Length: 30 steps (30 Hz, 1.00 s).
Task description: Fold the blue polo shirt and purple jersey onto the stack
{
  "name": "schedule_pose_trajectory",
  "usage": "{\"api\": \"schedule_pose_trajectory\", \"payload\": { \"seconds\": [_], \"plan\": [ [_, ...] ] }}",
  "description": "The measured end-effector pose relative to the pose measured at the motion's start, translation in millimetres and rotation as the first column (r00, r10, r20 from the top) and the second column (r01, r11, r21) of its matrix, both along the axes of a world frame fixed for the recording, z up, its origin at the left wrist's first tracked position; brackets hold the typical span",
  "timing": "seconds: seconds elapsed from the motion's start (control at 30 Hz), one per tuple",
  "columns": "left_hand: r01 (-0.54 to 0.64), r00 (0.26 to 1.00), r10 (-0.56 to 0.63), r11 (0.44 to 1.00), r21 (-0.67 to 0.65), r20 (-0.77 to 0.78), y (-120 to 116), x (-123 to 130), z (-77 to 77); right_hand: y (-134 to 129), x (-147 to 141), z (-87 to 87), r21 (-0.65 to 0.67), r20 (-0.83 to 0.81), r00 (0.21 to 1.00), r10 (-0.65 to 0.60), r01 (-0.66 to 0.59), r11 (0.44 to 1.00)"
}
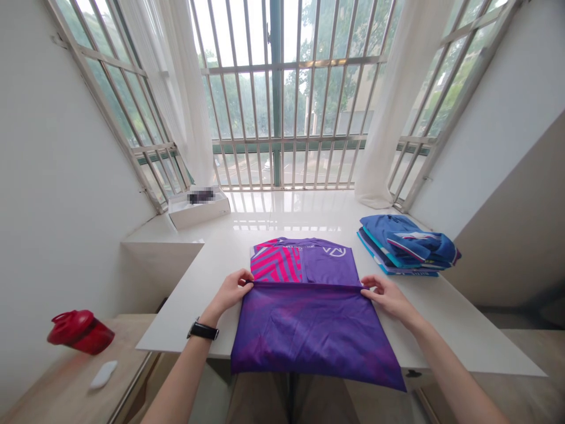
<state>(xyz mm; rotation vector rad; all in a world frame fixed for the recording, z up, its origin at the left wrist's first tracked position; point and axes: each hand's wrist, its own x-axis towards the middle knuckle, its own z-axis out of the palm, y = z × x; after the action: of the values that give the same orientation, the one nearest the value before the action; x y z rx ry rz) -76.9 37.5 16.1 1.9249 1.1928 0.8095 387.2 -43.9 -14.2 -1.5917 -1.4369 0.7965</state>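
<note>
A purple shirt (pixel 309 330) with a pink-striped panel lies on the white table (pixel 185 318), its lower part hanging over the front edge. A fold line runs across it from side to side. At the left end of that fold, my left hand (pixel 233 290) pinches the fabric between thumb and fingers; a black watch is on that wrist. My right hand (pixel 385 294) pinches the opposite end of the fold. The upper part, with a white logo, lies flat beyond the hands.
Folded blue clothes (pixel 406 244) are stacked at the table's right. An open white box (pixel 200 212) stands by the barred window at the back left. On a lower wooden surface at left are a red container (pixel 82 333) and a white object (pixel 103 375).
</note>
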Motion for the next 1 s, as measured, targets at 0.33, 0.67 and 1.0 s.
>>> {"api": "schedule_pose_trajectory", "payload": {
  "seconds": [0.33,0.67,1.0],
  "plan": [
    [-0.076,0.993,0.082,0.995,0.07,-0.087,3.4,-0.4,-9.6,5.5,-3.9,0.5,-0.042,0.243,0.97,0.03,-0.021,0.999],
    [-0.146,0.957,0.173,0.981,0.129,-0.233,46.1,13.1,-9.9,51.8,-2.0,0.9,-0.027,0.393,0.918,-0.046,0.061,0.998],
    [-0.003,0.897,0.201,0.894,0.449,-0.393,-19.4,22.7,-10.3,-7.0,-48.3,0.2,0.261,0.595,0.798,-0.097,-0.078,0.962]
  ]
}}
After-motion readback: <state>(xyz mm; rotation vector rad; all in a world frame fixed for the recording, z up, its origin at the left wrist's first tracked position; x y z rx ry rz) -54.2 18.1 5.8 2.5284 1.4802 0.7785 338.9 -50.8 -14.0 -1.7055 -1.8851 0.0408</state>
